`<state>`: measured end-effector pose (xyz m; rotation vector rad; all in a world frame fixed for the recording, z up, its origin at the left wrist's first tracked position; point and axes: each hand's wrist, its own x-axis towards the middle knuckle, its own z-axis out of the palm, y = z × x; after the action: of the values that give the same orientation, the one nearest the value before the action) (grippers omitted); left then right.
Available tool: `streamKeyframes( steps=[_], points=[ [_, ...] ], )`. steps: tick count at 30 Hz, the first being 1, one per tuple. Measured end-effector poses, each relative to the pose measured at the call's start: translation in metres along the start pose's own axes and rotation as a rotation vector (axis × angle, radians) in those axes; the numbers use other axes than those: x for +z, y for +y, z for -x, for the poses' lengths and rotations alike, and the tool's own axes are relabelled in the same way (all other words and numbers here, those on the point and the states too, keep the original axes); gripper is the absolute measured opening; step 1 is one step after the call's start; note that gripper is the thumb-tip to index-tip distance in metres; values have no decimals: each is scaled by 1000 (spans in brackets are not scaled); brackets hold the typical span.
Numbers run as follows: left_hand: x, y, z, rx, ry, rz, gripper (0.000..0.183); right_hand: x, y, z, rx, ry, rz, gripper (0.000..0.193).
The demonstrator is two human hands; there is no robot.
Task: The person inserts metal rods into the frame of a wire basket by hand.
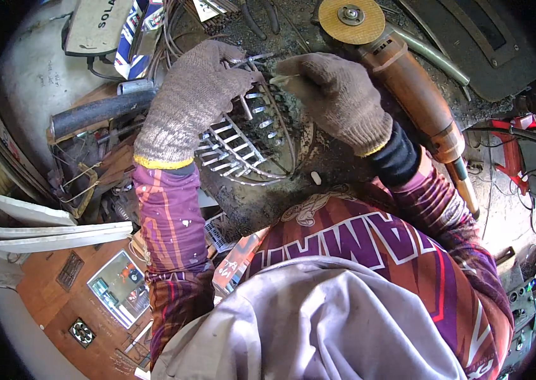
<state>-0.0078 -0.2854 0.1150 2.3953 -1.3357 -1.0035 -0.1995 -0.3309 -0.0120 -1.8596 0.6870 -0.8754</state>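
My left hand (pixel 195 95), in a grey-brown knit glove with a yellow cuff, is closed at the upper middle of the bench. Short metal rods (pixel 246 107) stick out from its fingertips. Beneath it lies a curved metal grille (pixel 233 145), a bent outer rod with several short bars across it. To its right, my right hand (pixel 338 95), gloved alike, has its fingers curled together beside the bent rod. Something small and pale shows at its fingertips, too unclear to name. More short rod pieces (pixel 265 123) lie on the dark bench between the hands.
An angle grinder (pixel 407 82) with a yellow disc (pixel 351 16) lies right of my right hand. On the left are a black pipe (pixel 100 114), scrap pieces and white boards (pixel 59 234). A grey box (pixel 94 28) stands at the far left, a red tool (pixel 512 152) at far right.
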Motion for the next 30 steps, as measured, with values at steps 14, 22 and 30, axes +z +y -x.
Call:
streamKeyframes(
  steps=[14,22,30],
  points=[
    [0,9,6,-47,15,-44,47,3,4,-7,-158,0,270,18],
    [4,7,19,13,-69,106,49,-17,5,23,-88,69,120,21],
    [10,-3,17,57,-5,-29,48,-16,0,25,-17,10,61,19]
  ],
)
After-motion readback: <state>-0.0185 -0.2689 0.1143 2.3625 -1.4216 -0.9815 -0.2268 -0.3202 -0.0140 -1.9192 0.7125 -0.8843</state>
